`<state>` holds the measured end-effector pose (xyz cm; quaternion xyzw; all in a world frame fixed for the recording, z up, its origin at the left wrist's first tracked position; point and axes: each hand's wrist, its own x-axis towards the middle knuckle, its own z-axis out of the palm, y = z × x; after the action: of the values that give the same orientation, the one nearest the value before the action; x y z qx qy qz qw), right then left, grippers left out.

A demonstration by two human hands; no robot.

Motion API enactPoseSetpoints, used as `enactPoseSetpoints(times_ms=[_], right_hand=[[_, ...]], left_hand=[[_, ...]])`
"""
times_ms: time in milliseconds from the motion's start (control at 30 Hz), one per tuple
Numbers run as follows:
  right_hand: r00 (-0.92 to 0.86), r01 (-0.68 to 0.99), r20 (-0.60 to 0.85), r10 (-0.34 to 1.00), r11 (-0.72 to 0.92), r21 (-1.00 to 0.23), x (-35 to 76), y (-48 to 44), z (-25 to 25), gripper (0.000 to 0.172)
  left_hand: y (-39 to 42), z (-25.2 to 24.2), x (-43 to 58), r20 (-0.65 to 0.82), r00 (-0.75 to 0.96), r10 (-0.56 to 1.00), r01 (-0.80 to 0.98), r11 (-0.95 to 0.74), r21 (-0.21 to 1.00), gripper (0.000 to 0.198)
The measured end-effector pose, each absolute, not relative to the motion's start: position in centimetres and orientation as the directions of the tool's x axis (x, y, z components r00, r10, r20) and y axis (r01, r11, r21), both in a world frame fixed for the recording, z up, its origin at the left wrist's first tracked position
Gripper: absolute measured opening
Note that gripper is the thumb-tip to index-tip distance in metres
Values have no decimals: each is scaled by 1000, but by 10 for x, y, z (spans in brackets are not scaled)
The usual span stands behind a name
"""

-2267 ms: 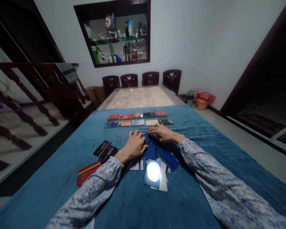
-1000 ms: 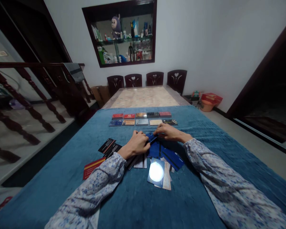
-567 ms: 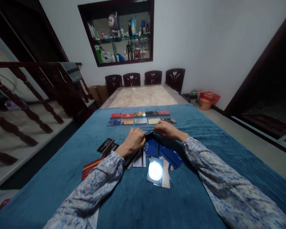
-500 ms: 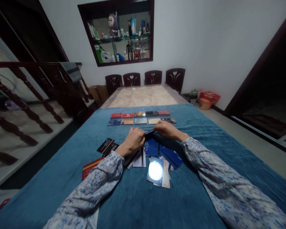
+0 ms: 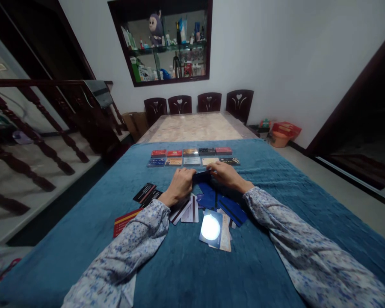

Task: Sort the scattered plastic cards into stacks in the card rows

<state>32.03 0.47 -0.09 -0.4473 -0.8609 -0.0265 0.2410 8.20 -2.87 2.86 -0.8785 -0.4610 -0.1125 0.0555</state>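
Between my hands a dark card (image 5: 202,176) is held up on its edge; whether it is one card or several I cannot tell. My left hand (image 5: 180,184) pinches its left end and my right hand (image 5: 226,174) its right end. Below lie scattered blue cards (image 5: 232,209), white cards (image 5: 190,211) with dark stripes, and a glaring light-blue card (image 5: 211,230) on a beige one. Black cards (image 5: 145,193) and a red card (image 5: 123,221) lie by my left forearm. Farther off, stacked cards (image 5: 191,161) form two rows.
A blue cloth (image 5: 167,273) covers the near part of the table, with bare marble top (image 5: 192,126) beyond it. Dark chairs (image 5: 209,102) line the far end. A wooden railing (image 5: 45,145) runs along the left. An orange bucket (image 5: 279,139) stands on the floor at right.
The dark card has tilted and now shows a broader face between my hands. My right-hand fingers have shifted slightly along it. The whole view has moved a little.
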Motion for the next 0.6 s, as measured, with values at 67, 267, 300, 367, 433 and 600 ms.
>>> enactPoseSetpoints(times_ms=[67,267,300,367,433,600], right_hand=[[-481,791,429,765,589,-164,319,3,-1,28],[-461,811,397,794,558,-176,313,-1,0,31],[-459,812,385,801,554,-184,313,-1,0,32],[-457,817,360,813,544,-192,311,-2,0,35],[-455,827,330,827,530,-187,310,-3,0,39],[-442,856,271,855,492,-157,308,-5,1,44]], left_hand=[[-30,29,82,238,539,808,830,-557,11,40],[-32,30,82,219,510,832,852,-523,6,39],[-33,29,82,208,505,838,856,-517,4,40],[-34,28,82,186,495,848,863,-505,4,43],[-36,27,83,172,488,856,867,-497,12,46],[-36,20,83,160,471,868,872,-485,68,45]])
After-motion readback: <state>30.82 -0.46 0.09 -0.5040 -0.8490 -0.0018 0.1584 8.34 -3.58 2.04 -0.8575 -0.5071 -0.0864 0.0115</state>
